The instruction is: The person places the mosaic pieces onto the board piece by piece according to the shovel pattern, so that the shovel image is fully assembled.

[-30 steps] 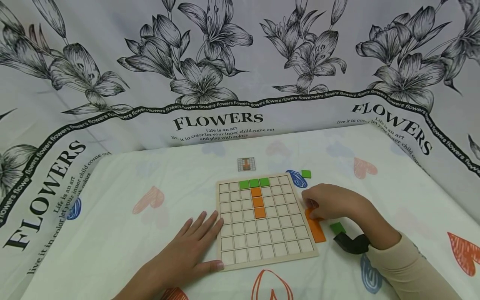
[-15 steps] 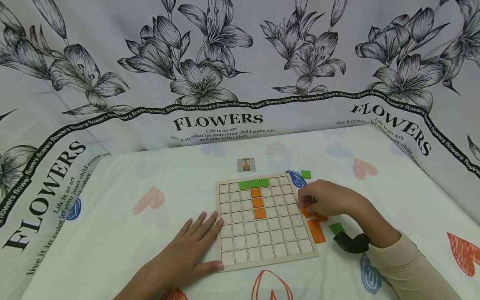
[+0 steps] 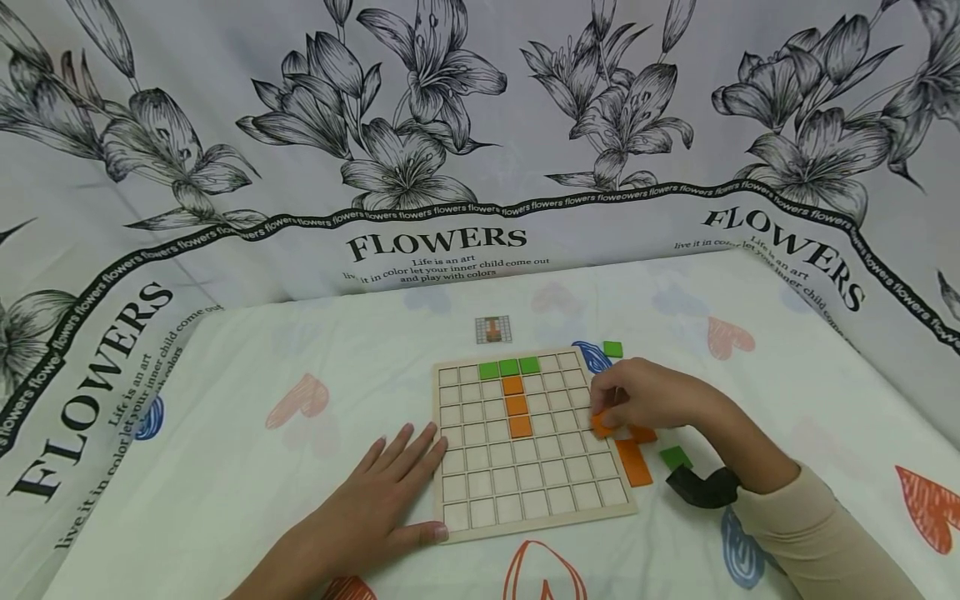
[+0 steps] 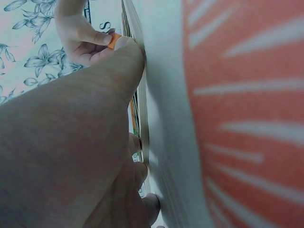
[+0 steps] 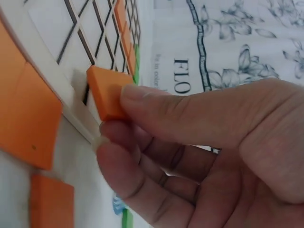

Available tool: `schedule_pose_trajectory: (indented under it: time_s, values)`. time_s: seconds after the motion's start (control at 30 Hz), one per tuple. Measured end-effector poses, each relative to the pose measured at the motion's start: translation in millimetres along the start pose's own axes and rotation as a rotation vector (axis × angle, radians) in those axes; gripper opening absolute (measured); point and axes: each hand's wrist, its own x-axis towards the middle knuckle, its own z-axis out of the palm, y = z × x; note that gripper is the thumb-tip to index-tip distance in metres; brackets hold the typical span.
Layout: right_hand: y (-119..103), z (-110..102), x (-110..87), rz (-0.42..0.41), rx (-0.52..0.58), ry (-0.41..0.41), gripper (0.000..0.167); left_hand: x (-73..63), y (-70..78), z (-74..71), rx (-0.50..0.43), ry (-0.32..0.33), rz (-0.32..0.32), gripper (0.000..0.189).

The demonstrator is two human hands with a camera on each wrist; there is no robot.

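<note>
A square orange tile is pinched between the thumb and fingers of my right hand, over the right edge of a wooden grid board. On the board, three green tiles form a row near the far edge. Three orange tiles run down in a column below the middle green one. My left hand lies flat with spread fingers, its fingertips and thumb touching the board's left edge. In the left wrist view the left forearm and hand hide most of the board.
More orange tiles lie along the board's right side. One green tile sits near the black wrist strap, another green tile beyond the right hand. A small picture card lies behind the board on the heart-patterned cloth.
My right hand has picked up an orange tile from beside the board and moved it left to the board's edge. The left hand has stayed in place.
</note>
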Motion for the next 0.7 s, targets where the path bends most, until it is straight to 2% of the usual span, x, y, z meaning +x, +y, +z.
schedule_pose_trajectory:
  time_s: [0.2, 0.7]
  values:
    - [2.8, 6.0, 5.1, -0.017, 0.068, -0.02, 0.015, -0.1, -0.4, 0.4, 0.008, 0.012, 0.009, 0.086]
    - [3.9, 19.3, 14.8, -0.067, 0.137, -0.063, 0.018, 0.0, -1.3, 1.5, 0.008, 0.013, 0.005, 0.087]
